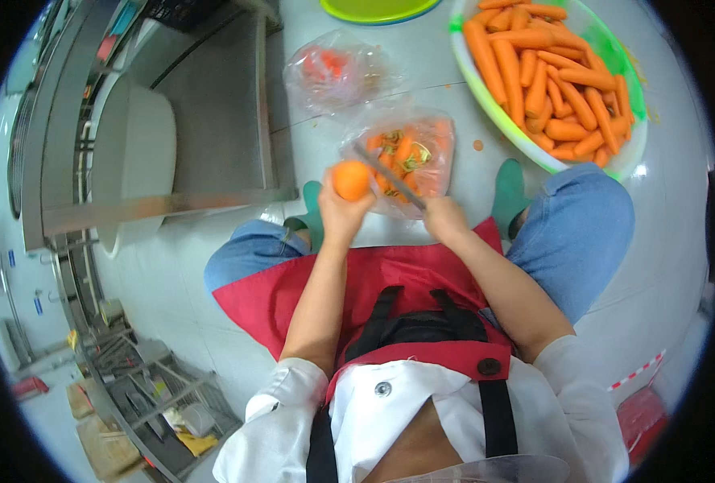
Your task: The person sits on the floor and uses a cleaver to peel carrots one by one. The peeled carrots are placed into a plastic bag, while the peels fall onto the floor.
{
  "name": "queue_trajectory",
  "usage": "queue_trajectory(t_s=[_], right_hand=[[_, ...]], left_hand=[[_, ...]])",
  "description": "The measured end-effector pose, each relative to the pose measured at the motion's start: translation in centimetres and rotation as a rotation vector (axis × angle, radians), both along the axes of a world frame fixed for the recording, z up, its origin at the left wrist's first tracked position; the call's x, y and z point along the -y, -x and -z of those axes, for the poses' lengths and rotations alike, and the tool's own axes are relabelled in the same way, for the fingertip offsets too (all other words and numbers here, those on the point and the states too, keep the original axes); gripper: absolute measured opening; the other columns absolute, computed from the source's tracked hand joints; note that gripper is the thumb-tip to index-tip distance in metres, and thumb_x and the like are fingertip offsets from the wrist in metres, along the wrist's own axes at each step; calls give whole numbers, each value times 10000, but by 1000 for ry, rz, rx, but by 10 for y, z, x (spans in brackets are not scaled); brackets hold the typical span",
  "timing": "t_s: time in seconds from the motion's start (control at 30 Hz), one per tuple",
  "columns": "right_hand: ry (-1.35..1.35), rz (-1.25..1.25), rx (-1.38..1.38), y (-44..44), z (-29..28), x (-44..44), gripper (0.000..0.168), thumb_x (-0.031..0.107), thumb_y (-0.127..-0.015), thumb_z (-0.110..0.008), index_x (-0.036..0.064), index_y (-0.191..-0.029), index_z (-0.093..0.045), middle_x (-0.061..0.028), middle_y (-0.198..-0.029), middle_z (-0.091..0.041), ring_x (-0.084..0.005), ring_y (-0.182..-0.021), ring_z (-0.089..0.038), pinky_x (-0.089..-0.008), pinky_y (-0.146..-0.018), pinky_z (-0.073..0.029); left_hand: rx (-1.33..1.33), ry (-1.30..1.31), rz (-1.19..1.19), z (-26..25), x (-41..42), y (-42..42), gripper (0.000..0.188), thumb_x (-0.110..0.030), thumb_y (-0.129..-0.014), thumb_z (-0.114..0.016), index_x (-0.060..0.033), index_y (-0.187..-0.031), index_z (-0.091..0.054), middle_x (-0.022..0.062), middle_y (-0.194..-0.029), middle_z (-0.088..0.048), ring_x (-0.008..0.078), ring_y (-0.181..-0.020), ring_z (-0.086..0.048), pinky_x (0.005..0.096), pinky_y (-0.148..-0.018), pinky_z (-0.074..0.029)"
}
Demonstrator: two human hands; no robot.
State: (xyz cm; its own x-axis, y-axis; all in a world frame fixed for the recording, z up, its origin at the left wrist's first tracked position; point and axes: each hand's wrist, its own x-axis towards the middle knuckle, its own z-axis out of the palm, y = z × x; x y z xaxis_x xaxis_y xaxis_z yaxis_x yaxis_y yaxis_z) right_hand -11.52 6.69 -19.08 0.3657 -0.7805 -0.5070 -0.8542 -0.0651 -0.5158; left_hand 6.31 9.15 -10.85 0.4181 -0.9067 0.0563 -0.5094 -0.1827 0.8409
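Observation:
My left hand (344, 211) grips a carrot (351, 180), its round orange end facing up toward the camera. In my right hand (445, 218) is a knife (391, 176), its narrow blade slanting up and left just beside the carrot. Below both hands a clear plastic bag (441, 181) lies opened out on the floor. It contains orange carrots or carrot pieces (403, 150), some with greenish tops. Farther right stands a large green-and-white plastic basin (490, 115) heaped with carrots (566, 90).
A tied clear bag (333, 63) with red contents sits ahead on the tiled floor (418, 54). Beyond it is a yellow-green basin (378, 9). To the left stands a stainless steel table frame (170, 205) with a white tub (134, 157). A small orange slice (478, 145) lies near the big basin.

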Motion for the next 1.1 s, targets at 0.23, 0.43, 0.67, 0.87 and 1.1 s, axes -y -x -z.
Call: queue_trajectory(t_s=[0.23,0.43,0.67,0.87,1.1], right_hand=[[-415,583,808,-14,-60,7,113,75,-824,-528,16,-735,-494,-10,-530,-429,-83,-414,-409,-253,-381,-336],[-462,534,1036,-11,-83,1,187,100,-833,-547,39,-680,-457,-8,-541,-420,-105,-419,-401,-248,-409,-344],[-472,543,1008,-5,-84,4,209,139,-839,-531,30,-667,-481,-23,-534,-479,-101,-446,-443,-269,-428,-367],[-340,636,863,-7,-60,0,203,165,-803,-572,-36,-789,-548,-86,-530,-527,-173,-427,-514,-329,-433,-415],[-488,559,1202,5,-90,8,189,133,-838,-533,13,-695,-505,-24,-512,-474,-96,-428,-446,-263,-413,-367]], left_hand=[[-1498,564,-646,-26,10,-73,238,-107,-719,-595,-33,-902,-462,94,-859,-511,235,-810,-515,397,-808,-458],[-1727,491,-737,12,3,-91,242,-138,-728,-586,-33,-899,-450,92,-834,-494,243,-803,-504,407,-828,-442],[-1700,415,-672,22,10,-78,275,-155,-667,-610,-9,-851,-469,107,-809,-497,257,-785,-489,413,-818,-420],[-1669,395,-538,22,13,-84,285,-173,-661,-628,4,-826,-479,111,-786,-502,266,-784,-494,412,-810,-422],[-1598,417,-692,27,15,-89,259,-160,-719,-608,-19,-899,-486,115,-836,-537,262,-819,-513,422,-833,-428]])
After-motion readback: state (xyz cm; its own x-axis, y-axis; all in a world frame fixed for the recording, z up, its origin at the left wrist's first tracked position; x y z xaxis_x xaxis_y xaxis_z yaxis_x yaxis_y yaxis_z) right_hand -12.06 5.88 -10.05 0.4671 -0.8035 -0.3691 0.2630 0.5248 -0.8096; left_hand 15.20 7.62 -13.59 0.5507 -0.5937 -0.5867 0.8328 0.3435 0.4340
